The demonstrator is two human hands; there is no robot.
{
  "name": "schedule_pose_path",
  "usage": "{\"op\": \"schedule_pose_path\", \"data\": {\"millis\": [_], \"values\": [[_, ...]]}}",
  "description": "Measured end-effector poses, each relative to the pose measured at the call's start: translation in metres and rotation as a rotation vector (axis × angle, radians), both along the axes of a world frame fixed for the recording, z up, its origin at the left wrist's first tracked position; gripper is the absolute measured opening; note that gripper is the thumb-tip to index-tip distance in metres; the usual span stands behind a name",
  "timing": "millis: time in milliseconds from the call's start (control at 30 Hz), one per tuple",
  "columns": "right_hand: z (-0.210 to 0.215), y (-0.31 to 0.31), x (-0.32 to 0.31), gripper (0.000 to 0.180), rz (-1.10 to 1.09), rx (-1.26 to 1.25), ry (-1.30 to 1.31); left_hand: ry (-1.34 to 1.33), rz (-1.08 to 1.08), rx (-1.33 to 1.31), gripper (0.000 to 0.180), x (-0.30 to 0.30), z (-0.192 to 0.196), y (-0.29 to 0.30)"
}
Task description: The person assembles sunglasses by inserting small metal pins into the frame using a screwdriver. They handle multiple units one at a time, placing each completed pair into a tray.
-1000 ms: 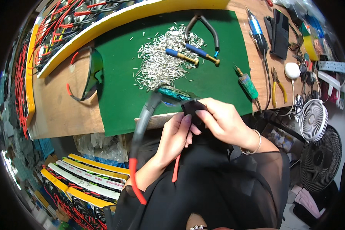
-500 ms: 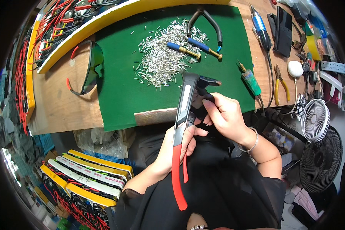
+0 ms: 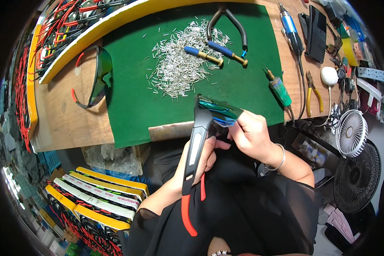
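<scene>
A pair of wraparound glasses (image 3: 198,141) with black and grey temples, red temple tips and a shiny green-blue lens is held between my hands, in front of the mat's near edge. My left hand (image 3: 207,155) is closed around the temples near their middle. At the lens's right end, my right hand (image 3: 255,134) pinches the front, its fingertips partly hidden behind it. Beyond them, a heap of small silvery metal pins (image 3: 175,64) lies on the green mat (image 3: 251,85). Two blue-handled, brass-ended hand tools (image 3: 202,55) rest on the heap.
Another pair of glasses (image 3: 103,70) lies left of the mat. Black-handled pliers (image 3: 239,27) are at the back. On the right are a green-handled soldering iron (image 3: 280,91), a blue electric screwdriver (image 3: 291,32), yellow-handled pliers (image 3: 314,98) and fans (image 3: 357,177). Foam racks (image 3: 102,194) of glasses stand lower left.
The glasses have turned in my hands, so the green-blue lens faces up more. The red tips have swung left. My right hand has shifted slightly right and down.
</scene>
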State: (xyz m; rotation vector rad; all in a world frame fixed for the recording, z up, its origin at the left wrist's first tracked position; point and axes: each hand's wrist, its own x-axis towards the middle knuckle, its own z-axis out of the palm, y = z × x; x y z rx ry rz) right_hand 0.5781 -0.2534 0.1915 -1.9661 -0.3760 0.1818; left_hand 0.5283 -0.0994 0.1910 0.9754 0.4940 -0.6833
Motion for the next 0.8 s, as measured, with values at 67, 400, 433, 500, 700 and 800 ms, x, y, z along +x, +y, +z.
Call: {"op": "schedule_pose_path", "data": {"millis": [67, 400, 433, 500, 700, 800], "values": [[-0.004, 0.003, -0.003, 0.011, 0.007, -0.026, -0.11, -0.028, 0.009, 0.046, 0.023, 0.003, -0.001, 0.0], [0.022, -0.048, 0.016, 0.035, -0.003, -0.143, -0.019, -0.05, -0.163, 0.208, 0.031, 0.005, -0.01, 0.022], [0.021, -0.063, 0.023, 0.033, -0.126, -0.345, -0.224, -0.044, -0.054, 0.157, 0.031, 0.007, -0.011, 0.024], [0.016, -0.082, 0.042, 0.035, -0.207, -0.602, -0.36, 0.013, 0.074, 0.084, 0.031, 0.013, -0.005, 0.026], [-0.018, -0.072, 0.046, 0.038, -0.188, -0.81, -0.449, 0.044, 0.01, 0.174, 0.031, 0.009, 0.015, 0.018], [-0.015, -0.078, 0.046, 0.037, -0.116, -0.712, -0.386, -0.03, 0.035, -0.073, 0.025, -0.011, 0.012, 0.031]]}}
